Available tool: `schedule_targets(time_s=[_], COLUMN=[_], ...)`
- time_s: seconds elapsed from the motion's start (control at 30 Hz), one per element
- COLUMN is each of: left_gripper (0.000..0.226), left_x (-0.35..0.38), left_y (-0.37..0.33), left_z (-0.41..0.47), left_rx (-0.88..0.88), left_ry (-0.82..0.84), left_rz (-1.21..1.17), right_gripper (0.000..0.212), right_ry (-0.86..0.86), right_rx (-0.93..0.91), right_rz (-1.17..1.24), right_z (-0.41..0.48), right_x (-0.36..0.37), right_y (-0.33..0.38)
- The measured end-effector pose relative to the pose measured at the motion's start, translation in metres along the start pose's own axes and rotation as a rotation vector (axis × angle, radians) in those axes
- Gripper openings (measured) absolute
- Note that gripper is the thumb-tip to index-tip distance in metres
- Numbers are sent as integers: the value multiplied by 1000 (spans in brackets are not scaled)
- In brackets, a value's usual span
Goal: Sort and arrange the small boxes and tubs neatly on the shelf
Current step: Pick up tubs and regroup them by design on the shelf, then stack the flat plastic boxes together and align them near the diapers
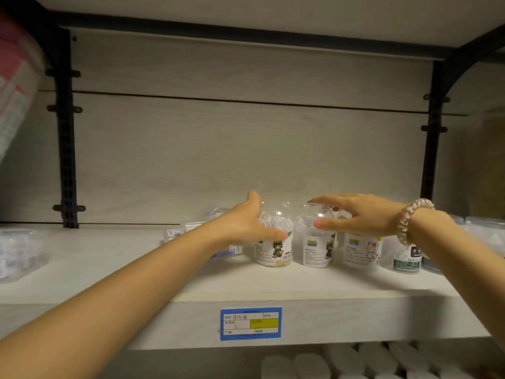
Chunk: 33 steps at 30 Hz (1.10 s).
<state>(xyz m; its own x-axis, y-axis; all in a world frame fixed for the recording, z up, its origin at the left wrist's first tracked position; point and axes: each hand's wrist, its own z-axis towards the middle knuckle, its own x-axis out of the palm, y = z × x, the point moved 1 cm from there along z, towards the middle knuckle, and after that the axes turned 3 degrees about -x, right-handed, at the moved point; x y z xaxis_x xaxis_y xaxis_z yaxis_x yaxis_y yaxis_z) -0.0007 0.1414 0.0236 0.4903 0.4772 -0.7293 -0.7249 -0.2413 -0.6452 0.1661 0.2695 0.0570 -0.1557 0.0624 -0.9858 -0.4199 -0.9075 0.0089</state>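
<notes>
Two clear dome-topped tubs with cartoon labels stand side by side on the pale shelf (191, 283). My left hand (246, 222) wraps the dome of the left tub (274, 250), thumb in front and fingers behind. My right hand (355, 214) grips the dome of the right tub (317, 253), thumb on its front and fingers over the top. A third cartoon tub (360, 251) stands just right of them, partly under my right hand. A tub with a green label (407, 262) sits further right, behind my right wrist.
Flat clear boxes (188, 233) lie behind my left hand. Clear packs (16, 253) sit at the shelf's far left and more clear boxes (483, 225) at the far right. A blue price tag (250, 323) marks the shelf edge. White containers (355, 362) fill the shelf below.
</notes>
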Motion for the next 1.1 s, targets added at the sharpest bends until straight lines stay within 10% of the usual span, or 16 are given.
schedule_targets(time_s=[0.7,0.9,1.1], left_gripper=[84,24,29], left_x=[-33,-100,-101], left_y=[-20,22,68], left_z=[-16,-43,-63], left_rx=[123,107,-73], left_ry=[-146,-470,-356], left_rz=[225,94,85], right_gripper=[109,70,47], right_ry=[-99,-414,-319], right_rx=[-93,-266,-365], right_rz=[-88,-160,-61], right_z=[8,14,30], right_x=[0,-11,-8], right_y=[-15,16,50])
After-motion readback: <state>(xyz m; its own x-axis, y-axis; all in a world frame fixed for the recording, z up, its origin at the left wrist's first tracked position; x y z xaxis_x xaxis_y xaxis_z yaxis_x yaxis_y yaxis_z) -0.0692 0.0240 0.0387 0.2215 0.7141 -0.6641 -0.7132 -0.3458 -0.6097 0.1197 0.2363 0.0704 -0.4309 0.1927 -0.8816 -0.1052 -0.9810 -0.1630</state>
